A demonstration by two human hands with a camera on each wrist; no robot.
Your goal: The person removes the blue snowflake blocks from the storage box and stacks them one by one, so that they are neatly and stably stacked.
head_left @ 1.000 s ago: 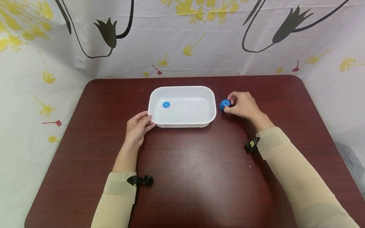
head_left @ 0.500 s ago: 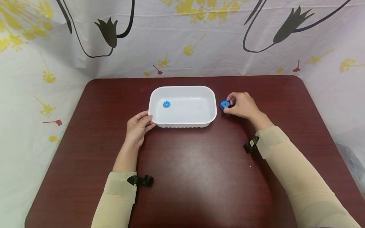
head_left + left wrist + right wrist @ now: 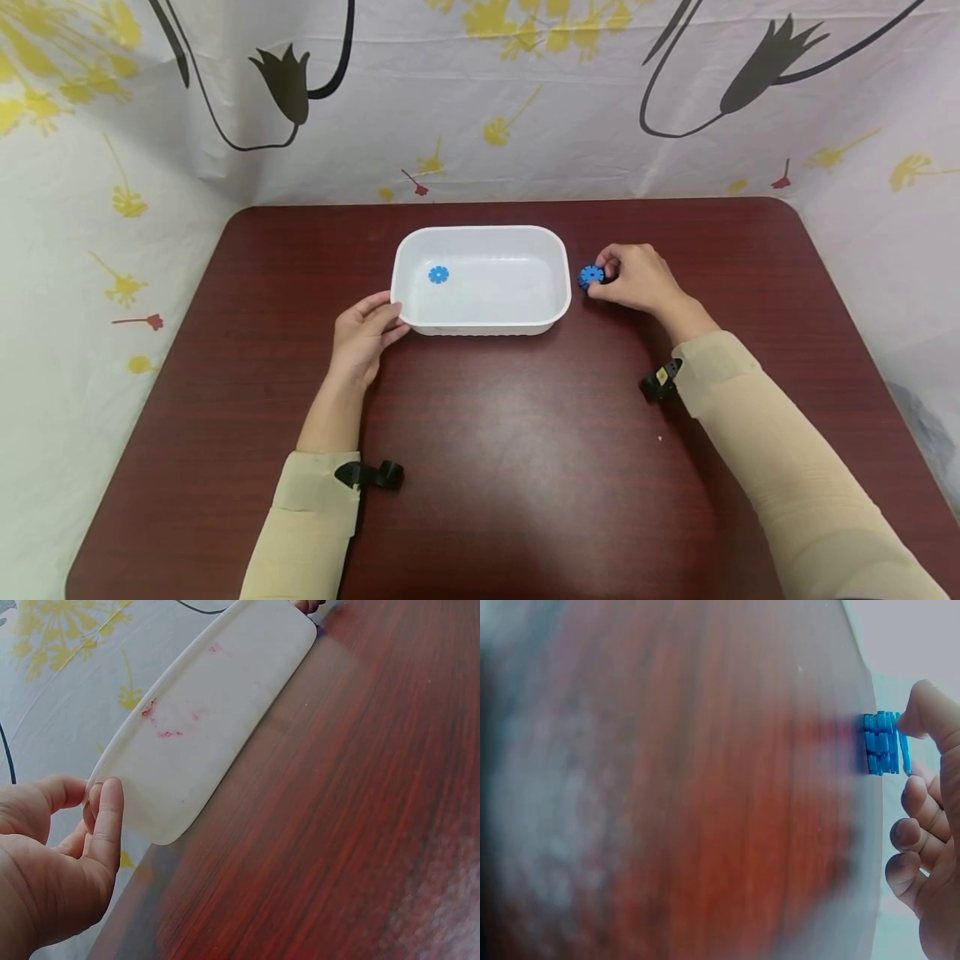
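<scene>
A white plastic tub (image 3: 502, 287) stands at the back middle of the table, with one blue notched disc (image 3: 438, 275) lying flat inside it toward the left. My left hand (image 3: 360, 337) holds the tub's near left corner, thumb at the rim and fingers along the outside. Just right of the tub rises a short stack of blue notched discs (image 3: 880, 742). Over it, thumb and fingers of my right hand (image 3: 637, 279) pinch the top disc (image 3: 905, 750), which tilts slightly against the stack in the right wrist view. The other right fingers curl loosely below it.
The dark red-brown table (image 3: 480, 467) reaches back to a white cloth (image 3: 570, 167) with flower prints, which also hangs at both sides. Black wrist cameras sit on both sleeves. Reddish smudges (image 3: 169, 734) mark the tub's outer wall.
The disc in my right hand has come slightly down and left, and now covers more of the stack. My left hand and the tub stay in place.
</scene>
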